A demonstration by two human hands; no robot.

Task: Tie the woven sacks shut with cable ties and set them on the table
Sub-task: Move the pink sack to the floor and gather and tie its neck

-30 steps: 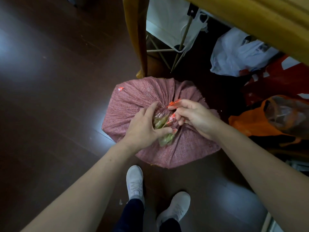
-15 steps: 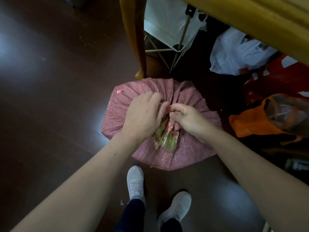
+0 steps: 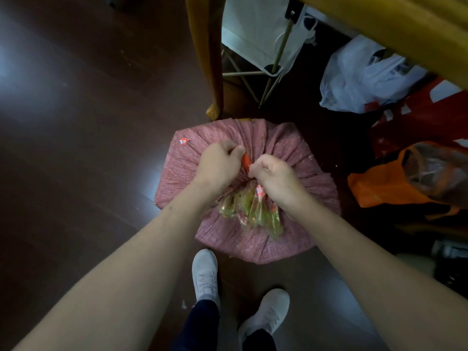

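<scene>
A full pink woven sack [image 3: 298, 236] stands on the dark floor in front of my feet, its top gathered into pleats. A clear yellowish inner liner [image 3: 253, 211] sticks out of the gathered neck toward me. My left hand [image 3: 219, 164] and my right hand [image 3: 274, 177] are both fisted at the neck, side by side. A short stretch of orange cable tie [image 3: 245, 162] shows between them, and each hand grips one end of it. The rest of the tie is hidden by my fingers.
A wooden table edge [image 3: 405, 29] and its leg [image 3: 210, 59] stand just behind the sack. A white folding rack [image 3: 255, 34], a white plastic bag [image 3: 362, 77] and orange bags [image 3: 379, 188] crowd the floor at the right. Dark floor [image 3: 76, 122] spreads left.
Both hands have gone from fingering the liner at the sack's mouth to clenching at the neck. The orange tie now shows between them, and the liner has dropped toward me.
</scene>
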